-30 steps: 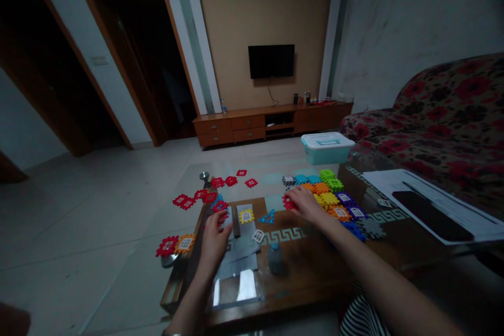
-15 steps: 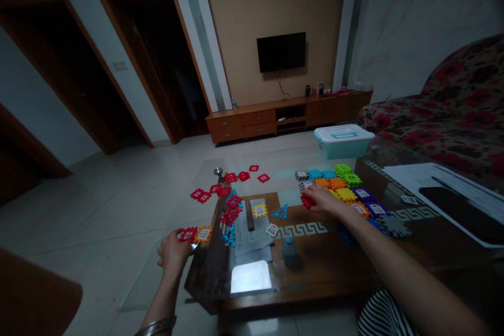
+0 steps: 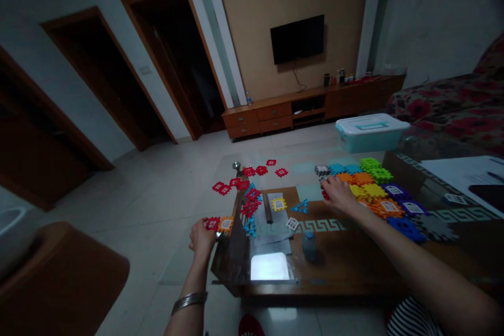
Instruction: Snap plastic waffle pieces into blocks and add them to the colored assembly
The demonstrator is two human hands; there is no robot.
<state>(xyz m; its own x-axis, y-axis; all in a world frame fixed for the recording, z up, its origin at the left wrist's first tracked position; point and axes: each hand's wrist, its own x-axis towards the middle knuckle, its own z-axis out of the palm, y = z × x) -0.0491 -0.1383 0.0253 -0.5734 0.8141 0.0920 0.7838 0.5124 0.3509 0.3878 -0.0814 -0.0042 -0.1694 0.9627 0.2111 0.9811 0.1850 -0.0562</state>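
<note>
My left hand [image 3: 201, 236] is closed at the table's near left corner, its fingers on a red toothed tile [image 3: 212, 223] joined to an orange window tile [image 3: 226, 223]. My right hand [image 3: 338, 193] lies curled over a red tile [image 3: 325, 195] at the left edge of a joined patch of green, yellow, orange, purple and blue tiles [image 3: 374, 191]. Loose red tiles [image 3: 252, 172] lie scattered along the glass table's [image 3: 346, 252] far left part. A yellow window tile [image 3: 279, 203] and a blue triangle [image 3: 301, 207] sit between my hands.
A small clear bottle [image 3: 310, 244] stands near the front edge. A teal lidded box [image 3: 370, 132] sits on the floor beyond the table. Papers with a dark phone [image 3: 486, 189] lie at the right. A floral sofa [image 3: 452, 110] is on the right, a wooden seat [image 3: 59, 283] at lower left.
My left hand left the table's middle, swung out to the near left corner and closed on the red and orange tiles. My head turned left. The right hand stayed on the red tile.
</note>
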